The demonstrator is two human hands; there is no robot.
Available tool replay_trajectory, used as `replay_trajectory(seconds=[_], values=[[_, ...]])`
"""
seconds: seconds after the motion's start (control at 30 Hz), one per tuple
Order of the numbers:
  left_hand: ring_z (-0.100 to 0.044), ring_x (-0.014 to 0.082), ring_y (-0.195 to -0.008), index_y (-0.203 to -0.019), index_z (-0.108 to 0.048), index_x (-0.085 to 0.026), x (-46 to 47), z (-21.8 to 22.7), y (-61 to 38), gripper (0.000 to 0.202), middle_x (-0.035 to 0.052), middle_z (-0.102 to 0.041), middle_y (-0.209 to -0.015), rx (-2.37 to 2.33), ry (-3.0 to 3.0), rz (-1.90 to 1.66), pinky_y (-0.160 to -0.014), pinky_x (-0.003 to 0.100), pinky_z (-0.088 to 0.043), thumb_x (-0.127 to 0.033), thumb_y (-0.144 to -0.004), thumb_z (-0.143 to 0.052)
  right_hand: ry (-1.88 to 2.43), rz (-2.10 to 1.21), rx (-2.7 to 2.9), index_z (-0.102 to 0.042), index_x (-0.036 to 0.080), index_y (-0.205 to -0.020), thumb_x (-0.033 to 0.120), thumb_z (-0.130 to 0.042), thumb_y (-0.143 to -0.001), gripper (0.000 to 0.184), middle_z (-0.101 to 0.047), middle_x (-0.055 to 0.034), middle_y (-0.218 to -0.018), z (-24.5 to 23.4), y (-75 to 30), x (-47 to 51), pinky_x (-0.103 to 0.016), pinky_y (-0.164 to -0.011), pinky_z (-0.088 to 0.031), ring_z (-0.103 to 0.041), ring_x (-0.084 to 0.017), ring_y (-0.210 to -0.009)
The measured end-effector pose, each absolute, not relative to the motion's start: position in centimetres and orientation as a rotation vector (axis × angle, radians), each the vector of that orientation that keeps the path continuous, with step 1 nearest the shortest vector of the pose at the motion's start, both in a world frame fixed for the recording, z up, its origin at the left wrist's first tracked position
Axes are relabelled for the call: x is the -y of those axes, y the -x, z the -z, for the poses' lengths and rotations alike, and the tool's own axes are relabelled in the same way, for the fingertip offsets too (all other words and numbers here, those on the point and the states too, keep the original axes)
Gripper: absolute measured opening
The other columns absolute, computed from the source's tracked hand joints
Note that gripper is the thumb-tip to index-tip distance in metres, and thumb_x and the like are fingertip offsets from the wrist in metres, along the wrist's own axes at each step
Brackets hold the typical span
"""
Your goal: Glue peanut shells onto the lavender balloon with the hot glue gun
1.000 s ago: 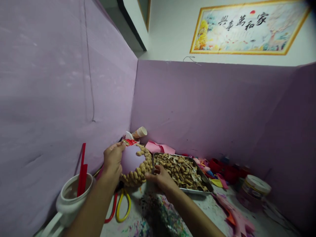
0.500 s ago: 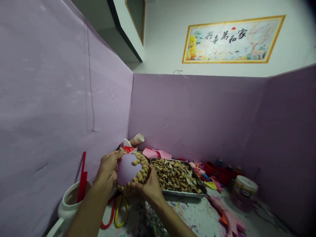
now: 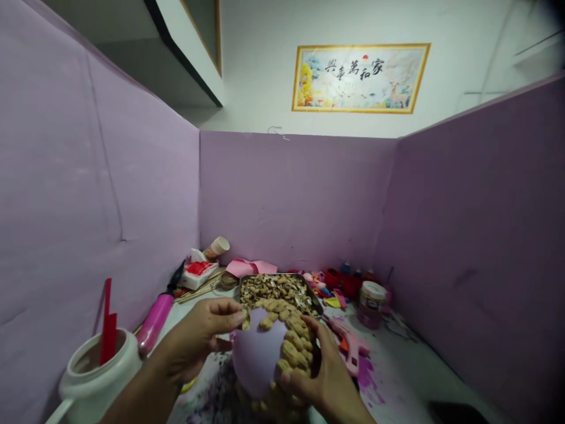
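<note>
I hold a pale purple balloon (image 3: 256, 353) partly covered with stuck-on peanut shells (image 3: 293, 338) just above the table. My left hand (image 3: 200, 338) grips its upper left side, thumb and fingers pinched near the top shells. My right hand (image 3: 320, 377) cups the shell-covered right side from below, fingers wrapped round it. A metal tray (image 3: 318, 307) heaped with peanut shells lies right behind the balloon.
A white jar (image 3: 95, 374) with a red strip stands at the front left. A pink pump (image 3: 154, 321), a paper cup (image 3: 219, 245), pink paper (image 3: 249, 266), a lidded pot (image 3: 371, 303) and colourful scraps line the back. Purple boards (image 3: 291, 194) wall in three sides.
The view has swung right and the balloon has come nearer to me. My right hand went from the tray's edge to the balloon's shell-covered side. My left hand stays on the balloon.
</note>
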State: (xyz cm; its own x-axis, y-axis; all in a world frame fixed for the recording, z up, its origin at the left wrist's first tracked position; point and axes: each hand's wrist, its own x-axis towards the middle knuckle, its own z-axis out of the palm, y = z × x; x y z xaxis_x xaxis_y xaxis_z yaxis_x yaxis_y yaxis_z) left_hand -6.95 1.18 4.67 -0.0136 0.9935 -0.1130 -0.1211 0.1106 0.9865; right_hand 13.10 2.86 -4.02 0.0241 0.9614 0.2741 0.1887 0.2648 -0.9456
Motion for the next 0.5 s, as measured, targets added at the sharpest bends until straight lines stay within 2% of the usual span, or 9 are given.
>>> replay_trajectory(seconds=[0.1,0.2,0.33,0.43,0.5], values=[[-0.048,0.0134,-0.059,-0.057,-0.061,-0.015,-1.0,-4.1,5.1,0.018,-0.0012,-0.054,-0.057,-1.375,-1.356,-1.096,-0.06,0.028,-0.037,-0.032,-0.054,-0.066,1.158,-0.673,1.53,-0.046,0.021,-0.115,0.014,-0.066,-0.045,0.073,-0.045,-0.0084,-0.118,5.2,-13.9,-1.8,-0.042,-0.1,-0.032,-0.04,-0.032,-0.117],[-0.055,0.0186,-0.072,-0.064,-0.064,-0.018,0.2,-4.5,3.9,0.012,0.0014,-0.063,-0.069,-1.686,-1.702,-0.993,-0.072,0.032,-0.038,-0.026,-0.064,-0.056,1.069,-0.49,1.613,-0.042,0.024,-0.121,0.019,-0.068,-0.048,0.077,-0.039,-0.0087,-0.123,7.2,-13.8,-1.7,-0.045,-0.098,-0.034,-0.038,-0.034,-0.118],[-0.056,0.0222,-0.085,-0.069,-0.066,-0.022,2.1,-5.0,2.9,0.015,0.0019,-0.066,-0.08,-1.954,-2.06,-0.889,-0.081,0.037,-0.037,-0.024,-0.071,-0.051,0.997,-0.213,1.661,-0.038,0.026,-0.125,0.045,-0.072,-0.052,0.083,-0.037,-0.0098,-0.124,9.6,-13.8,-1.9,-0.048,-0.093,-0.036,-0.04,-0.037,-0.113],[-0.056,0.0223,-0.084,-0.069,-0.065,-0.022,2.9,-4.8,2.7,0.016,0.0026,-0.066,-0.079,-1.979,-2.245,-0.843,-0.081,0.039,-0.037,-0.023,-0.073,-0.05,0.993,-0.128,1.653,-0.037,0.025,-0.126,0.065,-0.058,-0.06,0.08,-0.037,-0.0107,-0.123,10.3,-13.8,-1.8,-0.049,-0.09,-0.035,-0.042,-0.038,-0.11],[-0.056,0.022,-0.082,-0.069,-0.065,-0.022,3.1,-4.5,2.7,0.017,0.0027,-0.066,-0.078,-1.968,-2.313,-0.818,-0.081,0.041,-0.038,-0.022,-0.074,-0.049,1.007,-0.113,1.639,-0.036,0.025,-0.126,0.07,-0.05,-0.064,0.078,-0.037,-0.0112,-0.122,10.2,-13.7,-1.5,-0.05,-0.09,-0.034,-0.041,-0.038,-0.11]])
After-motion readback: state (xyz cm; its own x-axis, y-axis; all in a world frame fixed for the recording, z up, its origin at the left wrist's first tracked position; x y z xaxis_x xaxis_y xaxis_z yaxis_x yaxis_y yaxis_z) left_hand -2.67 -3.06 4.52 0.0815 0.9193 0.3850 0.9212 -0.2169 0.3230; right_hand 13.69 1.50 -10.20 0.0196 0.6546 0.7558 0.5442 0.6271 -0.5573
